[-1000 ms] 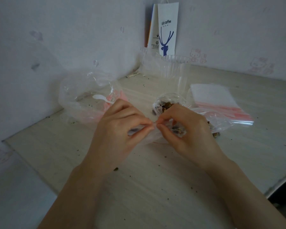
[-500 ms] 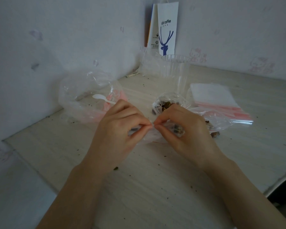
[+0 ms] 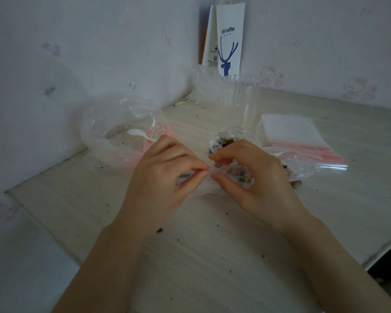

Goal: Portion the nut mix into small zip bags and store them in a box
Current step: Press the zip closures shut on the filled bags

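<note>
Left hand (image 3: 165, 177): thumb and forefinger clamped on the top edge of the small zip bag (image 3: 207, 188), pinching at mid-strip. The other fingers curl over the bag's left half.
Right hand (image 3: 255, 179): thumb and forefinger pinch the same edge, tips almost touching those of the other hand. The palm arches over the filled part.
Bag position: between both hands, low over the counter (image 3: 212, 256) or resting on it, cannot tell which. Nuts show through the film under the right palm.
Key relation: the zip strip runs 9 to 3 o'clock and both pinches sit at its middle. Any unsealed length lies outward on each side. The loaded end is at 3 o'clock, nearer the right hand.
Step (judgement): closing the seal. The next move likely needs the pinches to run apart along the strip.
Risk (judgement): the film is thin and slippery, and a nut caught in the track would stop the seal.
Nut mix (image 3: 228, 142): in an open clear bag at 12 o'clock, just beyond the right fingers.
Empty bags (image 3: 296, 136): flat stack with red strips, 2 o'clock, near.
Big clear bag (image 3: 122, 150): 10 o'clock, with a white spoon (image 3: 138, 133) showing through it.
Clear cup (image 3: 242, 96): 12 o'clock, further back. A paper coffee bag (image 3: 229, 41) stands behind it against the wall.
Box: cannot pick one out.
Surface: pale wood grain with scattered crumbs, set into a wall corner. The working room is toward 6 o'clock.
</note>
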